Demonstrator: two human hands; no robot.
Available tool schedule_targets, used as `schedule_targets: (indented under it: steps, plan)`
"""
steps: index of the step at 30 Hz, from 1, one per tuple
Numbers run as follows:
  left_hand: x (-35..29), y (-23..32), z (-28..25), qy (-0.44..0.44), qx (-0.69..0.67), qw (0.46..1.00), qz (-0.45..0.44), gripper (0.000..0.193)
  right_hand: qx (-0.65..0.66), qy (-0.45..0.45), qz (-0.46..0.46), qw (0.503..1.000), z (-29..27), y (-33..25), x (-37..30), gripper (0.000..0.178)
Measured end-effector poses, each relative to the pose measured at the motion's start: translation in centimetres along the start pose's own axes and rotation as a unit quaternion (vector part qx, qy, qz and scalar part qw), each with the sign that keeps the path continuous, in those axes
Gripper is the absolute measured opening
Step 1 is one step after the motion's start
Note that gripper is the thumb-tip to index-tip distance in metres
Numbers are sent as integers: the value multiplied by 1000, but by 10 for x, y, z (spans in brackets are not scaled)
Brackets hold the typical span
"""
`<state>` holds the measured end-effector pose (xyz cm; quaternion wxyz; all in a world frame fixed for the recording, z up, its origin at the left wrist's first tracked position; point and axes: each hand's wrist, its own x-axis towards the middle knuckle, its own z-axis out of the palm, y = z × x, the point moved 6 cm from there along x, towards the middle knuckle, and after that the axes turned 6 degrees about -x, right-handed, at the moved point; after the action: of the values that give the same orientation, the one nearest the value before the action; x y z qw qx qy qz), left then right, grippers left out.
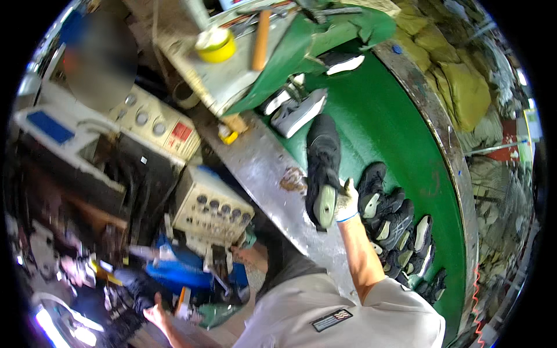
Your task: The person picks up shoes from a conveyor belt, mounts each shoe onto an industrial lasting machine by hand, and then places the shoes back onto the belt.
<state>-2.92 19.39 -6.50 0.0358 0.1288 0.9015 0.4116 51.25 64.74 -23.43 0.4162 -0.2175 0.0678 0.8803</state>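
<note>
My right hand [347,202], in a white glove with a blue cuff, grips a long black shoe [323,148] near its heel. A pale green last [325,207] shows in that shoe's opening; the fingers are partly hidden beside it. The shoe is over the metal edge of a green conveyor belt [383,127]. Far off at the lower left, my bare left hand [155,314] is closed on a dark shoe [138,285], blurred and partly out of clear sight. To the right of my right hand, several black shoes [397,223] on pale lasts lie on the belt.
Grey shoes with white soles [301,113] lie farther up the belt. A bench at the top holds a yellow tape roll [217,46] and a wooden-handled tool [261,40]. Machine control boxes [212,206] stand at left. Sacks [464,93] are piled beyond the belt's right rail.
</note>
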Motion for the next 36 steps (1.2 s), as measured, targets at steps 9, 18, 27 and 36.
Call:
schedule_targets:
  steps: [9, 18, 27, 36]
  plan:
    - [-15, 69, 36, -200, -207, 954, -88, 33, -310, -73, 182, 930, 173, 255, -53, 56]
    - [34, 59, 46, -258, -458, 836, -159, 9, -554, -165, 153, 801, 222, 418, -46, 55]
    - [98, 19, 4, -114, -401, 903, -105, 16, -468, -192, 165, 847, 229, 509, -22, 51]
    - [113, 21, -3, 10, -528, 847, -65, 35, -469, -88, 87, 874, 227, 558, 16, 48]
